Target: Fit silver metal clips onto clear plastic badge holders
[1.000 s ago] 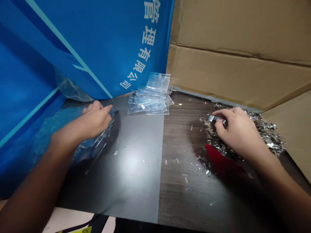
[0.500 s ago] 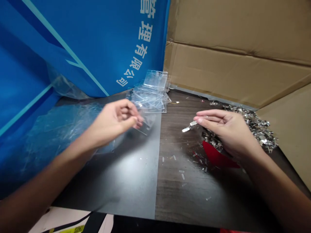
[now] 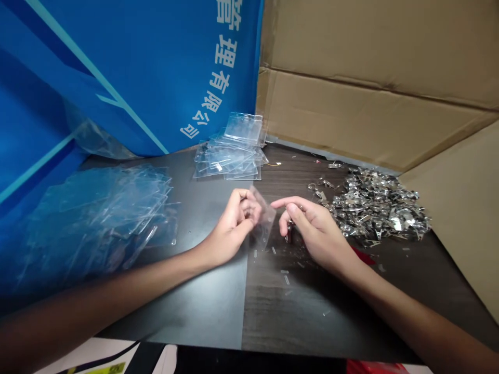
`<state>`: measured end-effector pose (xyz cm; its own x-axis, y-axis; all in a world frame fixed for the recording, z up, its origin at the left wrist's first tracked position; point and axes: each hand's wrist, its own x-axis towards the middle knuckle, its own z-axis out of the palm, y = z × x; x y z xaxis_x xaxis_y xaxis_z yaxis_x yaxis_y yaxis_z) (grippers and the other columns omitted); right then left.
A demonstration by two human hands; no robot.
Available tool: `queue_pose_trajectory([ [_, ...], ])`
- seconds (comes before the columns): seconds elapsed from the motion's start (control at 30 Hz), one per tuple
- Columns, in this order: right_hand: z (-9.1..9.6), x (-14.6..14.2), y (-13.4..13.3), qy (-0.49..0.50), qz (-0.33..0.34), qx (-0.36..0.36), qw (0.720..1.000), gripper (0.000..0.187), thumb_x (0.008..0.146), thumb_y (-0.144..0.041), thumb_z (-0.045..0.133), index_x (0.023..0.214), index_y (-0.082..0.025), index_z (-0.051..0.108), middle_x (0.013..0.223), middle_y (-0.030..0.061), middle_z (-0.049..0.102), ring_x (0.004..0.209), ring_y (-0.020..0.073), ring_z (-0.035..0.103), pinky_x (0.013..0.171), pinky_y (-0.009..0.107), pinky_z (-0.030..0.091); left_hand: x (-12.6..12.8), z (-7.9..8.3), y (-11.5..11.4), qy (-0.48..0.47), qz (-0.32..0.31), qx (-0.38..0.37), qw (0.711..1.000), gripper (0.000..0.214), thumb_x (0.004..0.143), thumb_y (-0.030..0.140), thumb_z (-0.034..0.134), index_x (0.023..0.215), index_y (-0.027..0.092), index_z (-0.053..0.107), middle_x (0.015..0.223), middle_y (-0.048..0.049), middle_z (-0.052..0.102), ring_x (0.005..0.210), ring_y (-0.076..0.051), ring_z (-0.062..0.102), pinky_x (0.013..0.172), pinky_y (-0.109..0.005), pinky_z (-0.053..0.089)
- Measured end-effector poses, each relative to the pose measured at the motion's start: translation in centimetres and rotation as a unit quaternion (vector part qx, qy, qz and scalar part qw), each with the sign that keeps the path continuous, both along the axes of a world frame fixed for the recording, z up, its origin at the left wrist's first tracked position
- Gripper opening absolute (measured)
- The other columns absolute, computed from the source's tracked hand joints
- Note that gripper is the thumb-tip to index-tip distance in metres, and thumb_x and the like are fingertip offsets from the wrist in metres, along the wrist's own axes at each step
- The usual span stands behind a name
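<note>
My left hand point(image 3: 239, 223) is closed on the edge of a clear plastic badge holder point(image 3: 265, 221), which stands tilted and a little blurred over the middle of the table. Close to its right side is my right hand point(image 3: 310, 223), index finger stretched out towards the holder's edge. Its thumb and curled fingers are closed around a metal badge clip, mostly hidden, with only a bit showing below the fingers. Just beyond my right hand lies a big heap of metal badge clips point(image 3: 384, 205).
Clear badge holders lie in a loose spread point(image 3: 117, 202) on the left and a stack point(image 3: 234, 156) at the back. Small clear plastic bits point(image 3: 287, 279) are scattered in front. A blue printed banner point(image 3: 128, 67) and cardboard point(image 3: 331, 109) wall the table's back. Something red point(image 3: 364, 255) shows under my right forearm.
Both hands have come together: my left moved right with the badge holder, my right moved left with the clip. The clip has gone from plainly visible to mostly hidden by my fingers.
</note>
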<state>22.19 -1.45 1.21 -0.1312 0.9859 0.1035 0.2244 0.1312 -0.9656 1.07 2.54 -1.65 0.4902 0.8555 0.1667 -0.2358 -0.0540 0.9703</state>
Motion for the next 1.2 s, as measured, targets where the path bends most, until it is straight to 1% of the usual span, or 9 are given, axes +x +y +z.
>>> queue_pose_trajectory([
  [0.1,-0.1,-0.5,-0.5,0.022,0.010,-0.005,1.000,0.033,0.117,-0.041,0.047,0.114,-0.022,0.073,0.057,-0.0056,0.058,0.070,0.0180,0.064,0.075,0.034,0.051,-0.2,0.2,-0.4,-0.009,-0.018,-0.047,0.999,0.039,0.083,0.015,0.063,0.119,0.024,0.049,0.091,0.0027,0.042,0.082,-0.016,0.043,0.074,-0.030,0.039],
  [0.2,-0.3,-0.9,-0.9,0.082,0.033,-0.038,0.995,0.030,0.116,-0.048,0.049,0.113,-0.023,0.067,0.057,-0.0082,0.047,0.069,0.0181,0.061,0.071,0.033,0.053,-0.2,0.7,-0.9,-0.002,-0.043,-0.051,0.998,0.048,0.089,0.025,0.075,0.128,0.025,0.047,0.092,0.0036,0.036,0.080,-0.015,0.038,0.071,-0.028,0.038],
  [0.33,-0.5,-1.0,-1.2,0.167,0.082,-0.150,0.971,0.029,0.114,-0.054,0.052,0.116,-0.025,0.055,0.073,-0.0096,0.035,0.058,0.0116,0.035,0.051,0.024,0.034,-0.2,0.8,-1.0,0.033,-0.028,-0.055,0.998,0.048,0.095,0.033,0.081,0.128,0.024,0.048,0.091,0.0044,0.036,0.075,-0.012,0.035,0.067,-0.026,0.035],
  [0.43,-0.5,-1.0,-1.3,0.163,0.093,-0.178,0.966,0.020,0.114,-0.044,0.054,0.114,-0.024,0.054,0.079,-0.0074,0.039,0.064,0.0116,0.038,0.057,0.026,0.033,-0.3,0.1,-0.7,0.032,-0.005,-0.067,0.997,0.047,0.096,0.034,0.078,0.135,0.022,0.055,0.094,0.0023,0.044,0.078,-0.013,0.041,0.070,-0.028,0.037],
  [0.6,-0.2,-0.7,-1.2,0.096,0.114,-0.144,0.978,0.022,0.114,-0.038,0.050,0.109,-0.020,0.061,0.085,-0.0013,0.054,0.073,0.0141,0.048,0.067,0.030,0.040,-0.2,-0.7,-0.5,-0.020,0.001,-0.081,0.997,0.062,0.100,0.040,0.061,0.158,0.020,0.056,0.103,-0.0023,0.053,0.087,-0.017,0.049,0.087,-0.034,0.043],
  [0.83,0.1,-0.8,-1.4,0.047,0.200,-0.135,0.969,0.038,0.114,-0.050,0.053,0.109,-0.017,0.071,0.073,-0.0048,0.051,0.063,0.0126,0.045,0.060,0.028,0.036,-0.5,-0.3,-1.0,0.055,0.035,-0.008,0.998,0.067,0.107,0.043,0.052,0.169,0.017,0.046,0.120,-0.0099,0.064,0.116,-0.025,0.059,0.110,-0.043,0.043],
  [0.97,0.0,-0.9,-1.6,0.038,0.195,-0.128,0.972,0.038,0.113,-0.047,0.055,0.090,-0.019,0.067,0.067,-0.0070,0.044,0.060,0.0119,0.038,0.059,0.028,0.031,-0.6,-0.1,-1.5,0.069,0.025,-0.023,0.997,0.074,0.105,0.038,0.063,0.173,0.025,0.037,0.131,-0.0097,0.059,0.110,-0.022,0.063,0.101,-0.040,0.049],
  [1.07,0.3,-0.9,-1.5,0.006,0.163,-0.100,0.982,0.038,0.110,-0.040,0.055,0.077,-0.021,0.061,0.064,-0.0070,0.040,0.060,0.0123,0.034,0.060,0.029,0.028,-0.6,0.1,-1.6,0.062,0.014,-0.028,0.998,0.076,0.103,0.038,0.069,0.172,0.029,0.038,0.126,-0.0076,0.057,0.096,-0.018,0.062,0.088,-0.035,0.051],
  [1.2,0.7,-0.7,-1.2,-0.013,0.152,-0.070,0.986,0.038,0.107,-0.037,0.053,0.072,-0.022,0.055,0.064,-0.0059,0.041,0.062,0.0137,0.036,0.062,0.030,0.029,-0.7,0.4,-1.7,0.072,0.024,-0.012,0.997,0.077,0.102,0.038,0.072,0.170,0.029,0.039,0.123,-0.0069,0.055,0.094,-0.016,0.060,0.085,-0.033,0.050],
])
